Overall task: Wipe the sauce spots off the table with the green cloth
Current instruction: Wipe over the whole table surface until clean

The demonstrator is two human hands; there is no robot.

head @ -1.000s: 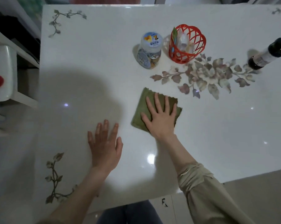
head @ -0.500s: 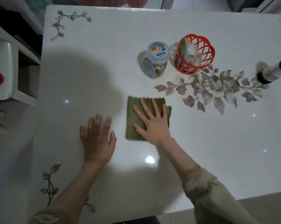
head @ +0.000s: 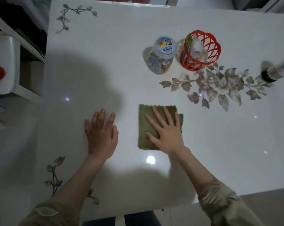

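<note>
The green cloth (head: pixel 146 128) lies flat on the white table (head: pixel 105 62), a little right of its middle. My right hand (head: pixel 166 132) presses down on the cloth with the palm flat and the fingers spread, covering most of its right half. My left hand (head: pixel 102 134) rests flat on the bare tabletop to the left of the cloth, fingers apart, holding nothing. A hand's width of table separates the two. No sauce spot shows clearly on the surface around the cloth.
Behind the cloth stand a clear jar with a blue-white lid (head: pixel 161 54) and a red lattice basket (head: pixel 201 62). A dark bottle (head: pixel 275 72) stands at the far right edge. Printed leaf patterns mark the tabletop. A white stool (head: pixel 2 62) sits off the left side.
My right hand has slid the cloth leftward and toward me, and the cloth has turned from tilted to square. My left hand stays flat on the table.
</note>
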